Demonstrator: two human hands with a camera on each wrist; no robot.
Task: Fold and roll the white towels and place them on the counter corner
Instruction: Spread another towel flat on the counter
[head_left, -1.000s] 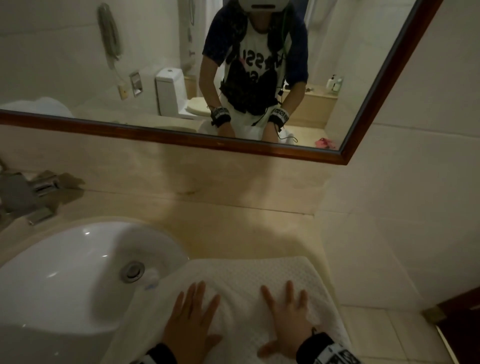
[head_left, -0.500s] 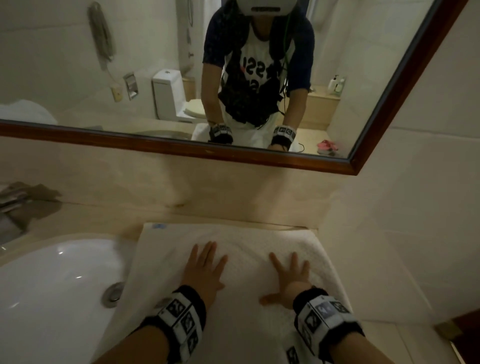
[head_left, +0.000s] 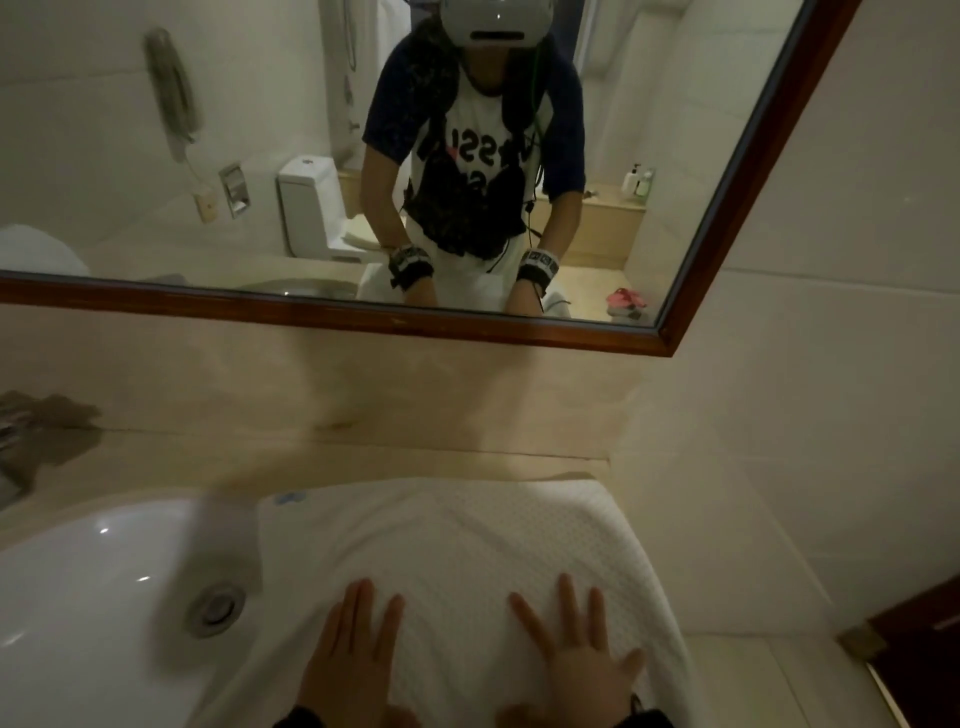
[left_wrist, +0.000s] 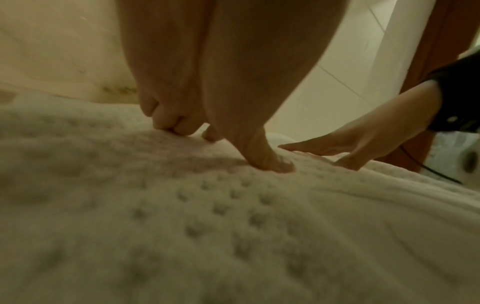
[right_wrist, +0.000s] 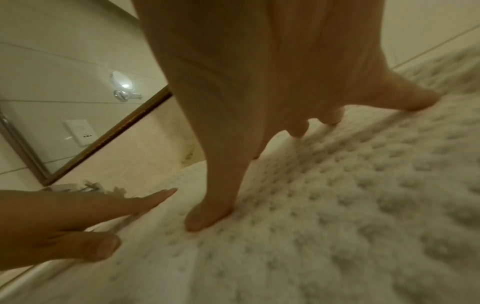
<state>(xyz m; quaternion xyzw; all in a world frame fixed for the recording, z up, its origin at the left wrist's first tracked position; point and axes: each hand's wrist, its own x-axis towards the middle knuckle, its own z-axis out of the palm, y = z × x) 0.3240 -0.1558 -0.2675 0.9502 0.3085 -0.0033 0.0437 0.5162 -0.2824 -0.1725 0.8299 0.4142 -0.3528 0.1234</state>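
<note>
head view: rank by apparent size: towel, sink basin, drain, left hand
1. white towel and sink basin: look alike in area, both cut off by the frame, so unranked
2. left hand, partly cropped
3. drain

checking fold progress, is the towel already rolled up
No, the towel lies spread flat on the counter with the left hand and right hand pressed on it.

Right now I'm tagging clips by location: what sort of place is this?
A bathroom, probably a hotel's: a white sink set in the counter, a framed wall mirror reflecting a toilet, and a white towel under both hands.
</note>
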